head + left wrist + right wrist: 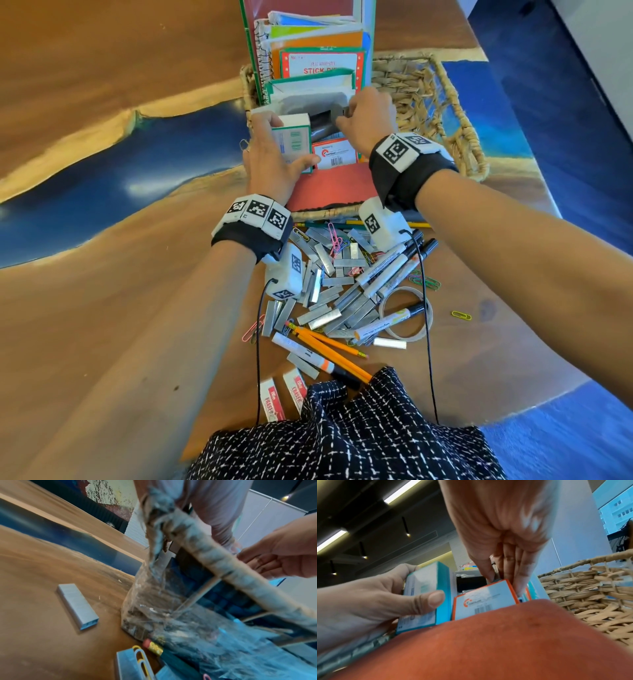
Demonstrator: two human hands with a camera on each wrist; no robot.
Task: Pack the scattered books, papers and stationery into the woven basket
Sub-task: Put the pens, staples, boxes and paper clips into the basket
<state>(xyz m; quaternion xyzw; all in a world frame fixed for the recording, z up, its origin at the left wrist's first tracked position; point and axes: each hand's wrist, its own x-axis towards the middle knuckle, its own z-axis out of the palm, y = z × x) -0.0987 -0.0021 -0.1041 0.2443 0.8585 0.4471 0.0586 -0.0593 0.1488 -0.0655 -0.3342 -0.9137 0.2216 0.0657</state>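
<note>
Wood-and-blue-resin table (pixel 102 308), rectangular woven basket (pixel 455 137) half packed. Our left hand (pixel 274 161) grips white-green cardboard box (pixel 293 140) inside it; right hand (pixel 368 116) pinches dark item. We'd wedge box upright, tight beside orange-edged packet (pixel 335 154).

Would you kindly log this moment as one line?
left hand: grips green-white box | right hand: fingers at packets | woven basket: part-filled
</note>
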